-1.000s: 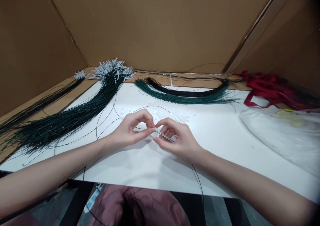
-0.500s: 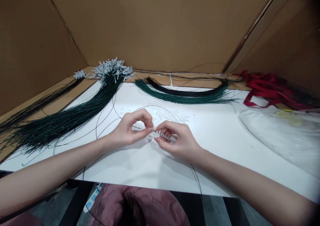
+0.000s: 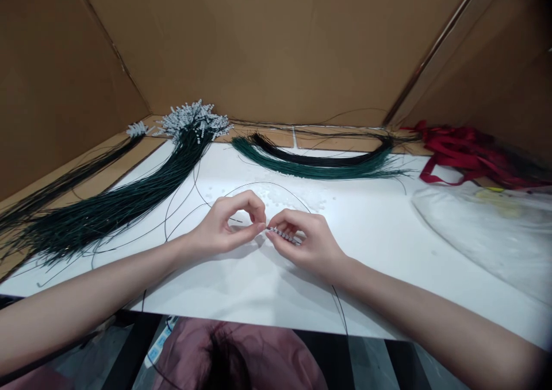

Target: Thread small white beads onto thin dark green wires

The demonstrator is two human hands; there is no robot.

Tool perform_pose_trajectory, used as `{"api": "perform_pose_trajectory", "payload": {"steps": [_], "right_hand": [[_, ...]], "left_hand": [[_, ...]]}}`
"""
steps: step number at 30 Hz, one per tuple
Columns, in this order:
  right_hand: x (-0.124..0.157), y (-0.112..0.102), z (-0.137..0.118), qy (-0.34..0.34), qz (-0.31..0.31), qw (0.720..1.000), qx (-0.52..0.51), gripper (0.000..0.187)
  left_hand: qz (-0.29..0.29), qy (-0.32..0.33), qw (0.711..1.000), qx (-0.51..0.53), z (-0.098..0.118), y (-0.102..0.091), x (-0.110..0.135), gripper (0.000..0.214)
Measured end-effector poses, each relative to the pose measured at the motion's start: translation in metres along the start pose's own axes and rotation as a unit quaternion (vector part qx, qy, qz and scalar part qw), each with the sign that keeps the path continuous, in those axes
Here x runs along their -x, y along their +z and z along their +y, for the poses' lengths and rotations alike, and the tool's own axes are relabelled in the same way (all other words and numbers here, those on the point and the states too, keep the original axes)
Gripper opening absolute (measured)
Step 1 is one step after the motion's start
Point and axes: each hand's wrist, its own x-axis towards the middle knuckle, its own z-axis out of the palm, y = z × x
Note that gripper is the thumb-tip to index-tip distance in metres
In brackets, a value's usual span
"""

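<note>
"Grips first: how do they stand?" asks one.

"Both narrow. On the left hand the grip is thumb against forefinger, pinched onto a thin black wire right where a short row of white beads begins. The right hand's grip closes on that beaded stretch, which lies across its fingers with the thumb on top. The two sets of fingertips almost touch."

"And where is the wire itself?"

"Just above the white worktop, at its middle and near the front edge. From the hands it arcs away in a wide loop over the worktop, and another stretch of it runs from under the right wrist down past the front edge."

"What lies around them?"

"Loose white beads are scattered just beyond the hands. To the left a thick bundle of dark green wires fans out, its far ends tipped with white beads. At the back lies a curved bundle of green and black wires. Far right there are red ribbons, and nearer, a clear plastic bag. Cardboard walls stand behind it all."
</note>
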Motion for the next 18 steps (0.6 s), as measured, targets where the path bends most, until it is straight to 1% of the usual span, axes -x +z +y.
{"api": "perform_pose_trajectory", "payload": {"steps": [6,11,18], "right_hand": [[0.0000,0.0002,-0.0008,0.008,0.000,1.000,0.003,0.007],[0.0003,0.0009,0.0005,-0.002,0.000,1.000,0.011,0.006],[-0.0003,-0.0004,0.0000,-0.001,-0.009,1.000,0.011,0.010]], "left_hand": [[-0.001,0.014,1.000,-0.006,0.0020,0.0006,0.0002,0.009],[0.000,0.017,1.000,0.000,0.0006,0.0012,0.0000,0.010],[0.000,-0.012,0.999,0.048,0.0010,0.0004,-0.0001,0.010]]}}
